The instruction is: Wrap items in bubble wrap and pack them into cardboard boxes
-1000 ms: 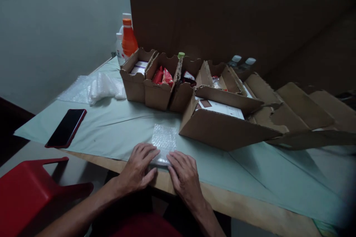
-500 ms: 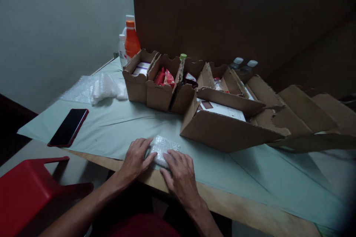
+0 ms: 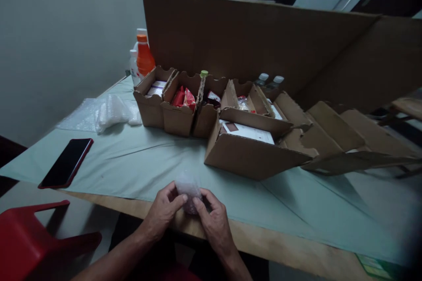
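Between my two hands, at the table's front edge, is a small bubble-wrap packet [image 3: 188,186], raised and tilted. My left hand [image 3: 166,206] grips its left side, thumb on the near face and fingers behind. On the right side my right hand [image 3: 212,217] pinches it the same way. What the wrap encloses, if anything, cannot be made out. Farther left on the cloth lie more bubble wrap [image 3: 114,113] in a bunched heap and a flat sheet [image 3: 79,116].
A phone [image 3: 67,162] lies at the left table edge, above a red stool [image 3: 20,237]. Cardboard bins [image 3: 180,120] with packets stand in a row at the back. A larger bin [image 3: 250,158] holds a white box [image 3: 249,131]. Bottles [image 3: 144,57] stand behind.
Both hands have lifted the bubble-wrap packet from lying flat on the cloth and tilted it up between thumbs and fingers. The view has shifted slightly.
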